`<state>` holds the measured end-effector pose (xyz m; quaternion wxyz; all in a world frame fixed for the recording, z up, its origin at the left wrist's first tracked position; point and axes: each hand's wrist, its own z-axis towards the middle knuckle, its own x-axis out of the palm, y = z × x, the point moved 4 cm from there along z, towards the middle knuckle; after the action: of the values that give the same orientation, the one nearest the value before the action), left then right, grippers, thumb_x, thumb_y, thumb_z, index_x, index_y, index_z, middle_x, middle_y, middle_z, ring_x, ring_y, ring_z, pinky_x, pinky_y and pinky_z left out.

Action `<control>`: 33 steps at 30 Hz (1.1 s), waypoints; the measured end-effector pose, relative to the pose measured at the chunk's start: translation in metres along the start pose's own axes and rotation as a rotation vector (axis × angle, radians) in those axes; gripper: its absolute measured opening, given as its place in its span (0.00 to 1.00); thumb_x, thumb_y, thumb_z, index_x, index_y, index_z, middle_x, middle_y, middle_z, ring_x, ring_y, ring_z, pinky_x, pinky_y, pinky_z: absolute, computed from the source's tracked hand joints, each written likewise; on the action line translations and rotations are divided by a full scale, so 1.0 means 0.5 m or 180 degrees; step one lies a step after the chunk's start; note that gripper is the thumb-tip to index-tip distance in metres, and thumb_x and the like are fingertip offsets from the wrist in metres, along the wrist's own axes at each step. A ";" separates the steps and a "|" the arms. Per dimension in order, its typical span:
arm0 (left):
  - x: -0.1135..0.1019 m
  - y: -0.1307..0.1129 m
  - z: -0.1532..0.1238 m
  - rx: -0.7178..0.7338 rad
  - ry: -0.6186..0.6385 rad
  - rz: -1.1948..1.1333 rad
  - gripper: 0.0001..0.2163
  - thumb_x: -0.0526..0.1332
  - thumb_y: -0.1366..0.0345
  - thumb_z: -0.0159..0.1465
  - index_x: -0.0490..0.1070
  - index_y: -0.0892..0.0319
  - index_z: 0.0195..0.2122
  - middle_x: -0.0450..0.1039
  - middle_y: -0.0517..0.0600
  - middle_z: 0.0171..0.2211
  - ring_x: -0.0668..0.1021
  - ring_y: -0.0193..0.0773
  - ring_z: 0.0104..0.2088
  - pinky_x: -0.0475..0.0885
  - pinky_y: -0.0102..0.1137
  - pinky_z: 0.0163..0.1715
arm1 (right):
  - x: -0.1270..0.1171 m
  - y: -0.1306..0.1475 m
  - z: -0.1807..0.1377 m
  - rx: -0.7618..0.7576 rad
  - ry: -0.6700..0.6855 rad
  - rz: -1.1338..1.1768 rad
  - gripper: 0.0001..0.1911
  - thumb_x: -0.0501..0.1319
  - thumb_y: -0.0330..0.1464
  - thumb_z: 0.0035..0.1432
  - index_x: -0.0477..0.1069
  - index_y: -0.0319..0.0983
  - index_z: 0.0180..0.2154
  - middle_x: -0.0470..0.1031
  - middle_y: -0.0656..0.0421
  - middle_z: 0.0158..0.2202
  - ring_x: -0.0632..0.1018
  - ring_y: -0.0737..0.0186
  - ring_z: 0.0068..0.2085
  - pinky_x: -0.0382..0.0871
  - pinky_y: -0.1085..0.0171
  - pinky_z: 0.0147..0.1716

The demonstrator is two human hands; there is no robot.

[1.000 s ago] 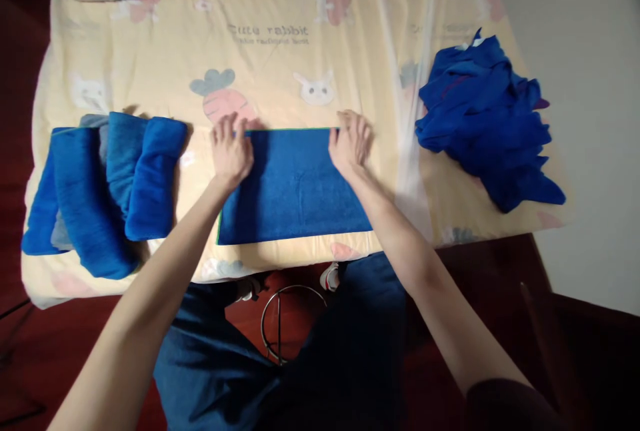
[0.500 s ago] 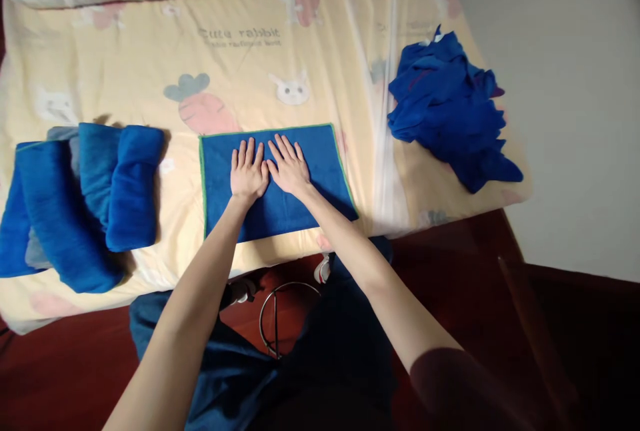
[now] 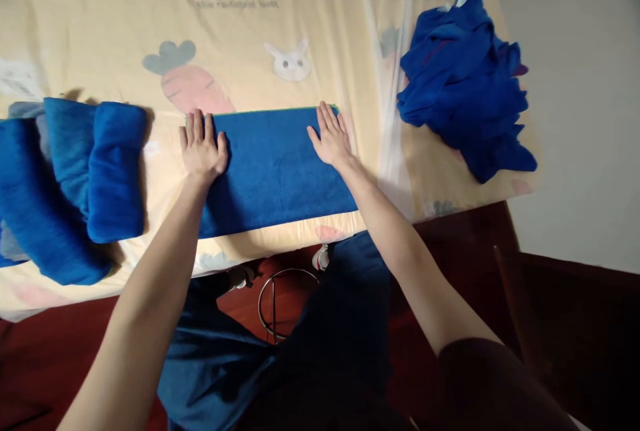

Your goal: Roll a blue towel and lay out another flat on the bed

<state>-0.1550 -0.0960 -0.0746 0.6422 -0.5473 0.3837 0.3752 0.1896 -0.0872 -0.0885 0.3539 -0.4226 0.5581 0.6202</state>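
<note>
A blue towel (image 3: pixel 273 171) with a thin green edge lies flat as a wide rectangle near the front of the bed. My left hand (image 3: pixel 203 147) rests palm down on its far left corner, fingers stretched forward and partly past the edge. On the far right corner lies my right hand (image 3: pixel 331 137), also flat with the fingers extended and the thumb apart. Neither hand grips anything.
Folded or rolled blue and grey towels (image 3: pixel 117 174) lie overlapping at the left. A crumpled heap of blue cloths (image 3: pixel 463 87) sits at the right by the pale wall (image 3: pixel 575 117). A patterned yellow sheet (image 3: pixel 240 57) covers the bed. Below is a metal ring-shaped frame (image 3: pixel 260 304).
My hands have slid apart from the towel's middle, the left one to its left end and the right one to its right end. The view has tilted slightly downward.
</note>
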 end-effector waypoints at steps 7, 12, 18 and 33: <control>0.001 -0.128 -0.056 0.0358 0.0207 -0.0075 0.33 0.49 0.56 0.73 0.51 0.71 0.75 0.38 0.58 0.78 0.40 0.52 0.78 0.31 0.51 0.76 | 0.013 0.142 -0.041 -0.0124 -0.0039 0.0160 0.37 0.45 0.39 0.74 0.44 0.29 0.76 0.42 0.49 0.79 0.41 0.46 0.79 0.29 0.38 0.76; 0.067 -0.224 -0.146 0.0320 0.0518 -0.0548 0.31 0.44 0.58 0.73 0.51 0.63 0.76 0.46 0.55 0.77 0.45 0.48 0.78 0.37 0.51 0.77 | 0.082 0.270 -0.150 -0.0366 0.0336 0.0354 0.36 0.44 0.38 0.75 0.39 0.39 0.78 0.46 0.57 0.78 0.41 0.51 0.79 0.29 0.40 0.77; 0.084 -0.227 -0.161 0.0263 0.0411 -0.0542 0.31 0.44 0.58 0.74 0.50 0.61 0.77 0.46 0.53 0.77 0.47 0.45 0.77 0.37 0.47 0.77 | 0.095 0.283 -0.166 -0.0290 0.0413 0.0229 0.35 0.42 0.37 0.75 0.36 0.38 0.78 0.42 0.57 0.79 0.41 0.53 0.79 0.30 0.41 0.77; -0.037 -0.059 -0.297 -0.0205 0.0279 -0.0194 0.33 0.43 0.50 0.75 0.46 0.58 0.78 0.39 0.51 0.78 0.43 0.48 0.78 0.36 0.48 0.77 | -0.026 0.039 -0.269 0.0167 0.0234 0.0017 0.35 0.41 0.43 0.76 0.39 0.38 0.78 0.40 0.55 0.79 0.42 0.49 0.79 0.35 0.37 0.76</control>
<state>-0.1485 -0.2479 -0.0612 0.6179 -0.5950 0.3824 0.3433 0.1944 -0.2225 -0.0717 0.3425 -0.4342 0.5880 0.5903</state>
